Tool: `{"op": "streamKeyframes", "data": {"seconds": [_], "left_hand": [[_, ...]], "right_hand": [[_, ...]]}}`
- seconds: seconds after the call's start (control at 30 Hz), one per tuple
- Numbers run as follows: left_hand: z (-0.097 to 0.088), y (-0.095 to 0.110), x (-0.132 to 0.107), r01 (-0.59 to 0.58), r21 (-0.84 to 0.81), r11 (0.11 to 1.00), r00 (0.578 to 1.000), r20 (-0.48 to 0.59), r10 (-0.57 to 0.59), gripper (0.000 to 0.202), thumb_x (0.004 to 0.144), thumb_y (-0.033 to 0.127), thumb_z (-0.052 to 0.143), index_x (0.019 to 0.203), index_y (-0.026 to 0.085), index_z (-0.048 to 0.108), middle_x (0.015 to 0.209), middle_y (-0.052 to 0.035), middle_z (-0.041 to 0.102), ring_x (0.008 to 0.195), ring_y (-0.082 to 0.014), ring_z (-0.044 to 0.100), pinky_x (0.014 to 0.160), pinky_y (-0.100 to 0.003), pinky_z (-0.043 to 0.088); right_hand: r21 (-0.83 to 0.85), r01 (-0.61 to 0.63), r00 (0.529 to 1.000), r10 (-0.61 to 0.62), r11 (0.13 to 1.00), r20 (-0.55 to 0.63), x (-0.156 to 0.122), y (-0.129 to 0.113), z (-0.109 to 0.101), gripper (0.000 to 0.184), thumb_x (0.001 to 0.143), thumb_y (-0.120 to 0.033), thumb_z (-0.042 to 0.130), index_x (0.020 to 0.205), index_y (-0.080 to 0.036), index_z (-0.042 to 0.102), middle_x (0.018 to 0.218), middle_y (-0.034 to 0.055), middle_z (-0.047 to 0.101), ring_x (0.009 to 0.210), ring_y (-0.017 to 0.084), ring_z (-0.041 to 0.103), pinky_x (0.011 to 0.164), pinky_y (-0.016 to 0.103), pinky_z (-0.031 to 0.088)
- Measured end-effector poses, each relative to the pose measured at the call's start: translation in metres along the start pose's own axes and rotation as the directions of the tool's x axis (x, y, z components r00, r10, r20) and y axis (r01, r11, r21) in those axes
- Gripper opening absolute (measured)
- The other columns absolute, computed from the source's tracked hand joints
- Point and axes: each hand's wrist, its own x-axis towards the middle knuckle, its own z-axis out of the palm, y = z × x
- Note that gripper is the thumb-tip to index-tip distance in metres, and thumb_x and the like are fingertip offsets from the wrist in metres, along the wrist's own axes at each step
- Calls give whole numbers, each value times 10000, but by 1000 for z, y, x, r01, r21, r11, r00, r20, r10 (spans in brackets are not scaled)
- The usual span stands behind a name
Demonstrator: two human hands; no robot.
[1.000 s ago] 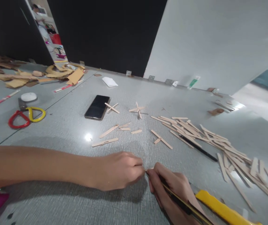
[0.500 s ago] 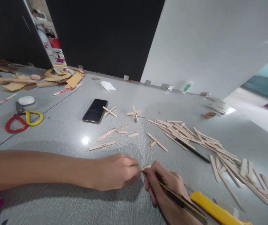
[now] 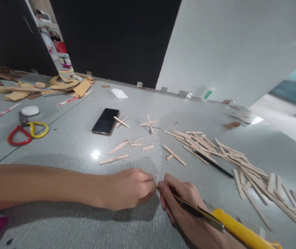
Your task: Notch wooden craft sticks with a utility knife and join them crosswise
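Observation:
My left hand is closed low over the table, its fingertips pinched on a craft stick of which only a pale sliver shows. Close against it, my right hand grips a black and gold utility knife, whose rear end points to the lower right. My fingers hide the blade tip. Beyond the hands lie a crossed pair of sticks, loose sticks and short cut pieces. Two more stick crosses rest farther back, beside a phone.
A heap of craft sticks spreads to the right, with a black pen-like tool among them. Beside my right forearm lies a yellow tool. Scissors, a white case and cardboard scraps are on the left.
My right hand has turned slightly and shifted up, and the knife's rear end has swung upward. The stick piece between the hands is now mostly covered. My left hand stays nearly still.

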Motion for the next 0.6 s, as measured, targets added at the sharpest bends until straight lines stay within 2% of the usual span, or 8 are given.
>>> {"op": "streamKeyframes", "data": {"seconds": [0.17, 0.27, 0.6], "left_hand": [[-4, 1, 0, -9, -5, 1000, 1000, 1, 9, 276, 1090, 149, 469, 859, 159, 620, 775, -25, 614, 663, -166, 574, 698, -299, 507], [-4, -1, 0, -26, -11, 1000, 1000, -8, 26, 281, 1092, 146, 467, 855, 161, 619, 776, -24, 615, 674, -164, 579, 714, -294, 517], [-1, -2, 1, -37, 2, 999, 999, -21, 37, 294, 1093, 163, 471, 851, 153, 639, 776, -37, 622, 683, -170, 596, 712, -303, 525]], "right_hand": [[-27, -67, 997, 68, 997, 43, 1, 7, 2, 460, 1156, -485, 398, 784, -258, 546, 537, -71, 527, 469, 110, 512, 469, 209, 413], [6, -81, 996, 81, 997, 24, 1, 10, 3, 509, 1156, -504, 386, 749, -251, 559, 501, -70, 532, 432, 105, 495, 427, 204, 384], [66, -24, 997, 28, 998, -65, 3, 15, 9, 522, 1146, -552, 411, 749, -252, 569, 457, -71, 520, 418, 117, 525, 472, 239, 403]]}}
